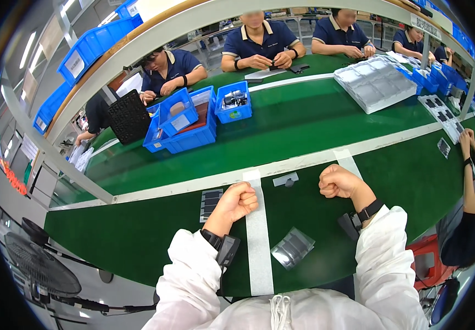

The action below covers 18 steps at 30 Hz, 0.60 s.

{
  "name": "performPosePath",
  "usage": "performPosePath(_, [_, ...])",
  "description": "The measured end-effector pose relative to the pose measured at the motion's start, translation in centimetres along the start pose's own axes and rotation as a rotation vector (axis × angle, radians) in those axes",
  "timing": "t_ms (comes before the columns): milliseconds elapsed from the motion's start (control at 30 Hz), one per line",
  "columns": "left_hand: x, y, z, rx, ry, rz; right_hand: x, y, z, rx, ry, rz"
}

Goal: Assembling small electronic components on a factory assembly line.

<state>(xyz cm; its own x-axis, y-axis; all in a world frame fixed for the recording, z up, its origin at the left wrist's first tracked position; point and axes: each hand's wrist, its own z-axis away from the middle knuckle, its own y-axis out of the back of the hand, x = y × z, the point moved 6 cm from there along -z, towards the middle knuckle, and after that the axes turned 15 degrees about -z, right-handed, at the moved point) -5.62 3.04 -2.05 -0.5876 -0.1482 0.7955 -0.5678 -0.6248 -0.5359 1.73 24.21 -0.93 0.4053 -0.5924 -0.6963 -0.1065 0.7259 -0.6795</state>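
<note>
Sheet of dark patches (210, 204) lies flat on the green surface (138, 236), just beside my person's left hand (241, 201), and I'm watching it over the head feed; the patches face up, presumably so each can be seen and reached; between the two hands sits a pale paper slip (277, 181) with a small grey piece (289, 183) on it, the slip perhaps serving to keep that piece from getting lost against the green; nearer the body, a clear plastic packet (293, 248) lies at a slant, shiny, with greyish pieces showing through, and neither hand touches it; a strip of white tape (259, 247) runs up between sheet and packet, seemingly marking off places on the surface.

Now the hands; the left is curled into a fist, fingers folded in at the top of the tape; the right hand (337, 180) is balled up just the same, to the right of the slip and well apart from its partner; nothing pokes out of either, and I can't tell whether something small is hidden inside; beyond the white rail (221, 177) stand blue bins (193, 142), likely there to keep loose parts together.
</note>
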Motion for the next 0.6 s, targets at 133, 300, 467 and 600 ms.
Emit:
performPosePath(133, [-0.2, -0.7, -0.3, -0.017, -0.047, -0.127, 0.2, 0.1, 0.3, 0.038, 0.022, 0.105])
performPosePath(300, [0.0, -1.4, 0.2, -0.06, -0.102, -0.248, 0.3, 0.0, 0.4, 0.023, 0.03, 0.143])
performPosePath(467, [0.4, -0.4, 0.0, -0.024, -0.16, -0.202, 0.6, -0.3, -0.3, 0.044, 0.048, 0.155])
performPosePath(600, [2.5, 0.8, 0.3, 0.133, -0.328, -0.21, 0.6, -0.8, -1.0, 0.032, 0.069, 0.129])
